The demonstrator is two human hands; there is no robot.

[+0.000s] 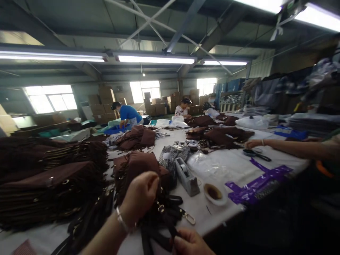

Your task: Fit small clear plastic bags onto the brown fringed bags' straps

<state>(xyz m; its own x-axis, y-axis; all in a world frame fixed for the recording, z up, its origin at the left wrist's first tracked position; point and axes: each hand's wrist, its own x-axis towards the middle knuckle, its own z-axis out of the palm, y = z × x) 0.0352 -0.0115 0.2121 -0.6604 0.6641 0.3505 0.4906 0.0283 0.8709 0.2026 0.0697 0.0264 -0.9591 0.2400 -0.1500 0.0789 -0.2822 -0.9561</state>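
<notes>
My left hand (142, 193), with a bracelet on its wrist, is closed in front of a brown fringed bag (139, 161). What its fingers grip is hidden. Just below it hangs a gold-coloured clasp (160, 208) on a dark strap (168, 221). Lower down, at the bottom edge of the view, my right hand (191, 242) pinches that strap. A second gold clasp (190, 218) lies on the table between more dark straps. To the left, loose dark straps with metal fittings (92, 212) lie in a heap beside a tall stack of brown fringed bags (53, 180).
Right of my hands are a grey tape dispenser (187, 179), a tape roll (213, 193) and a purple plastic bag (259, 184). A co-worker's arm (289, 148) reaches in from the right near a dark-handled tool (256, 154). Other people work farther back.
</notes>
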